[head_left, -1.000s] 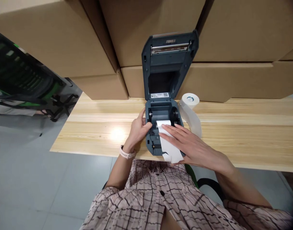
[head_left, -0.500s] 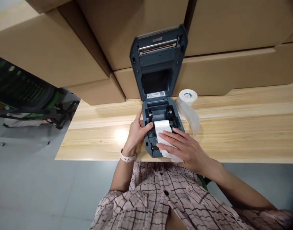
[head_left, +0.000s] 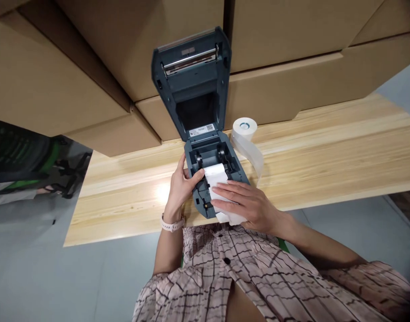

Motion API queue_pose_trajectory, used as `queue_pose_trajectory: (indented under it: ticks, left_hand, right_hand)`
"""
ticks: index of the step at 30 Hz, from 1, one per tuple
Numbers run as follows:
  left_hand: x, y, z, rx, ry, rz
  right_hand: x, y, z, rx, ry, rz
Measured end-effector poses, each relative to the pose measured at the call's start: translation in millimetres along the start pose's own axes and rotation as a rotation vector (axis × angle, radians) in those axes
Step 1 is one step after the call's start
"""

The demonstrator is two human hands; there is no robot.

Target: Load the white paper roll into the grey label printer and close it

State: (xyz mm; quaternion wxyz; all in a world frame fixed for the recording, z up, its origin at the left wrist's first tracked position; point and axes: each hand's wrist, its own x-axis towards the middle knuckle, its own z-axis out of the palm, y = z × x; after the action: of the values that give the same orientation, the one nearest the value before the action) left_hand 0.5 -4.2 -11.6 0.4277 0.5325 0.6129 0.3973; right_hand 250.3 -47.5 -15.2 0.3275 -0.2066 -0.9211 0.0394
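A dark grey label printer (head_left: pixel 209 154) stands on the table with its lid (head_left: pixel 194 89) raised. My left hand (head_left: pixel 183 185) grips the printer's left side, thumb over the rim and fingers along the outer wall. Across the front of the printer lies a white paper strip (head_left: pixel 215 171), its lower end loose at the front edge. My right hand (head_left: pixel 247 203) rests on this strip with fingers stretched out flat and slightly apart; its thumb is hidden. Behind and to the right stands a white label roll (head_left: pixel 245 129) with a loose tail hanging off it.
Large cardboard boxes (head_left: pixel 265 100) line the back of the wooden table (head_left: pixel 124 192), close behind the raised lid. The table's front edge runs just before my body. A dark chair-like object (head_left: pixel 23 156) shows on the floor at the left.
The view has turned, so the printer and boxes appear further left and tilted. Both hands keep nearly the same places on the printer and strip. The lid stays raised.
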Motion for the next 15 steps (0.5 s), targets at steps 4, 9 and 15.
queue_pose_trajectory:
  ticks: [4, 9, 15]
  left_hand:
    - [0, -1, 0.2, -0.013, -0.003, -0.013]
    - [0, -2, 1.5, -0.071, -0.001, -0.015]
    - [1, 0, 2.5, -0.112, -0.042, 0.021]
  right_hand:
    - [-4, -6, 5, 0.016, 0.029, 0.035]
    - [-4, -6, -2, 0.109, 0.076, -0.012]
    - [54, 75, -57, 0.267, 0.587, 0.312]
